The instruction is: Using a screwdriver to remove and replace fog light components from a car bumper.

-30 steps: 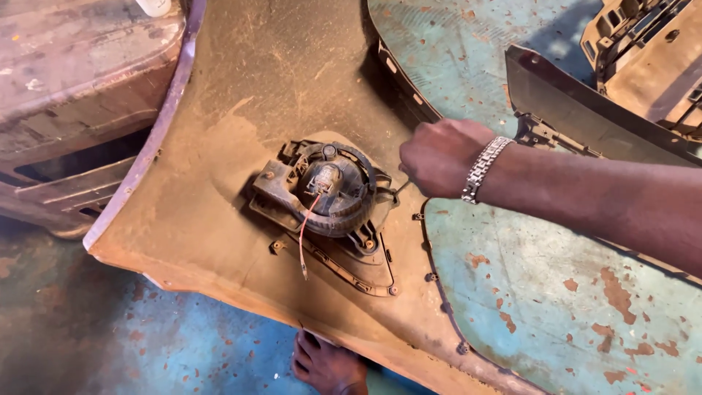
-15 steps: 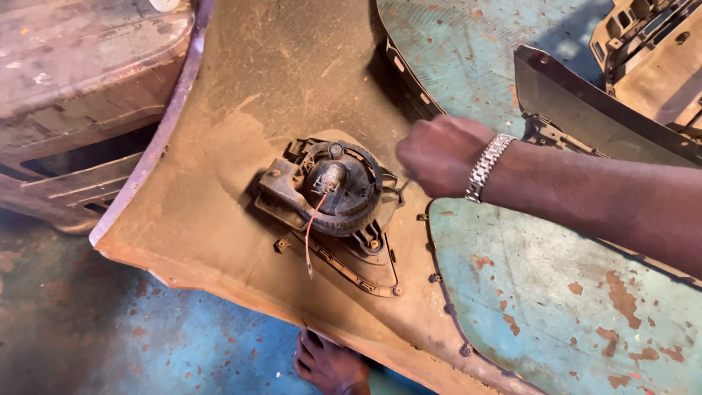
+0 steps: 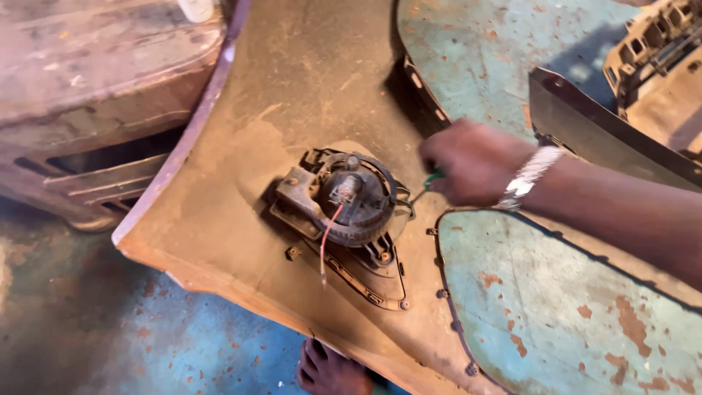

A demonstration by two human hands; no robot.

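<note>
One hand [image 3: 475,162], the right, is closed around a thin green tool [image 3: 433,178] just beside the round dusty lamp holder [image 3: 349,199]. It sits on the big brown car panel [image 3: 292,95]. A red wire [image 3: 327,241] hangs from it. A bare foot [image 3: 333,371] shows on the blue floor [image 3: 205,351] below.

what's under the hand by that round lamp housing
A green tool handle sticks out from the right hand, pointing at the round lamp housing on the dusty panel. The closed fingers cover the rest of the tool.
</note>
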